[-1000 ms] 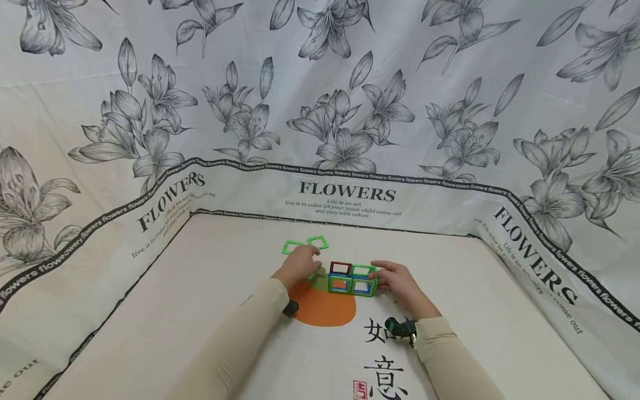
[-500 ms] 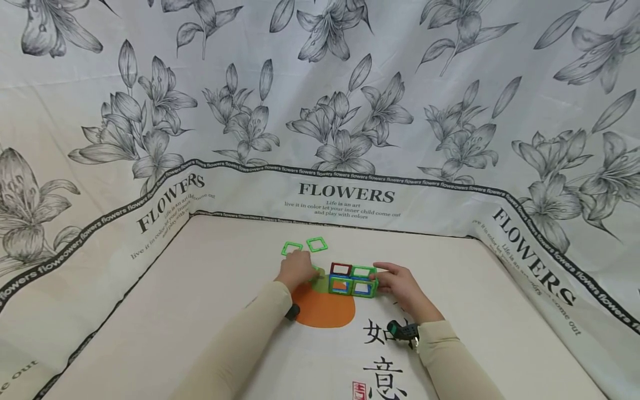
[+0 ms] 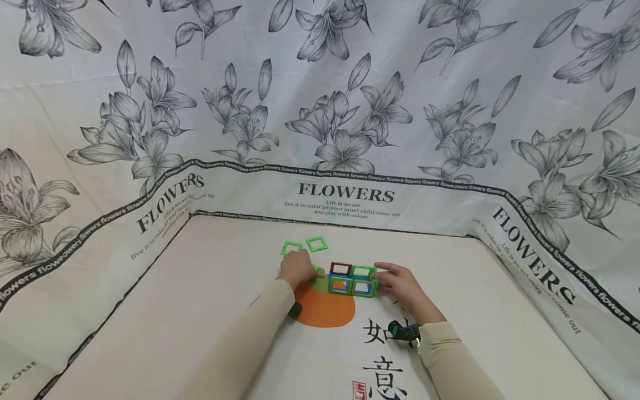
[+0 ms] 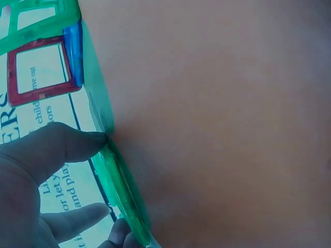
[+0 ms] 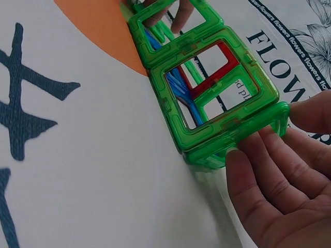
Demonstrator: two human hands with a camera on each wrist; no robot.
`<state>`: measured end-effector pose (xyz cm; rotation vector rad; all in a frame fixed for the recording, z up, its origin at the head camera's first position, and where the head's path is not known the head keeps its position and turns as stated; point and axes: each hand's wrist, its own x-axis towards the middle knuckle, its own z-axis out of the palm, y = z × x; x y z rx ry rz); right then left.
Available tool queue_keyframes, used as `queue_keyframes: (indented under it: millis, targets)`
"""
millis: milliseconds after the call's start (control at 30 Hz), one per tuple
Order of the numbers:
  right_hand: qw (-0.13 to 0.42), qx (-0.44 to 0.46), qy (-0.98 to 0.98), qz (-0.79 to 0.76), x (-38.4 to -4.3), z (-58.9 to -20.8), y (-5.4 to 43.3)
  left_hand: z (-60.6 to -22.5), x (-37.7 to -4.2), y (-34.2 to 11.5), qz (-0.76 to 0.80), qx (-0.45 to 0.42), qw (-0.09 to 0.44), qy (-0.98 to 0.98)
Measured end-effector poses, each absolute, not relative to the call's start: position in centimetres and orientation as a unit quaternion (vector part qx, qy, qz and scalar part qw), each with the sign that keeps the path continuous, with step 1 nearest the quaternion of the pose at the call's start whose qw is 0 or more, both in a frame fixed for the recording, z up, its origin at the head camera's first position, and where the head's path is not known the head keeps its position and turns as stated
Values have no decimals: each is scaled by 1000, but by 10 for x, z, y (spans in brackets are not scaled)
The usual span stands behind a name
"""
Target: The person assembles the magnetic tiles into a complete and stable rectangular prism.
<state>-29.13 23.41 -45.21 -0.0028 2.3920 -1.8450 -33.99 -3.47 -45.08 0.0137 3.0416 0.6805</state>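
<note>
Green, red and blue magnetic tiles stand joined as a low box-like structure (image 3: 352, 286) mid-table. My right hand (image 3: 400, 286) grips its right end, thumb and fingers around the green end tile (image 5: 238, 135) in the right wrist view. On the left side, my left hand (image 3: 296, 268) pinches a green magnetic tile (image 4: 124, 191) between thumb and fingers; the left wrist view has it edge-on, near the structure's red tile (image 4: 39, 98). Most of that tile is hidden by the hand in the head view.
Two loose green square tiles lie beyond my left hand: the left tile (image 3: 292, 245), partly covered by it, and the right tile (image 3: 317, 244). The cloth (image 3: 240, 255) carries an orange disc print (image 3: 325, 311) and black characters. Flower-printed curtains (image 3: 345, 194) border the table.
My left hand has drawn slightly left and toward me, uncovering the right loose green tile. My right hand stays at the structure's right end.
</note>
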Motion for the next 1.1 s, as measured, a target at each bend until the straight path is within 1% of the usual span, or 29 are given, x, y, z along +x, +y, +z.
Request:
queue_keyframes:
  millis: [233,400,733,1100]
  targets:
    - [67,-6,792,-607,-291,-453,235,-445,-338,-38,257,-17,56,965]
    - [64,-9,789,-610,-290,-453,235,-444,-339,-39,276,-19,77,958]
    - [62,-4,795,-603,-288,-450,234,-436,-334,-40,298,0,74,952]
    - [66,-4,797,-600,-288,-451,234,-443,-335,-42,340,31,84,936]
